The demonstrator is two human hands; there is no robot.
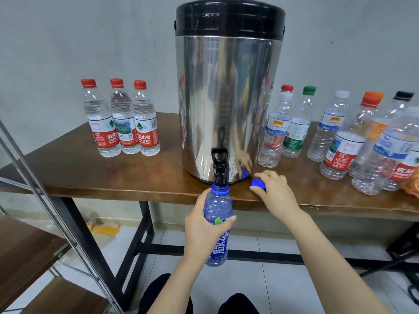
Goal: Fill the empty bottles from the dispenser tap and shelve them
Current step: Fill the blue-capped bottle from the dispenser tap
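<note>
A tall steel dispenser (229, 91) with a black lid stands on the wooden table (145, 177). Its black tap (219, 165) juts out over the table's front edge. My left hand (205, 225) grips a blue bottle (218, 230) upright, its uncapped mouth right under the tap. My right hand (275, 193) rests on the table just right of the tap and pinches the bottle's blue cap (258, 184). Three filled red-capped bottles (122, 118) stand left of the dispenser. Several empty bottles (335, 137) with mixed caps crowd the table to the right.
A metal-framed shelf unit (45, 225) with wooden boards stands at the lower left. The table's black legs and crossbar (145, 243) run beneath my hands over a tiled floor. My knees (238, 302) show at the bottom edge.
</note>
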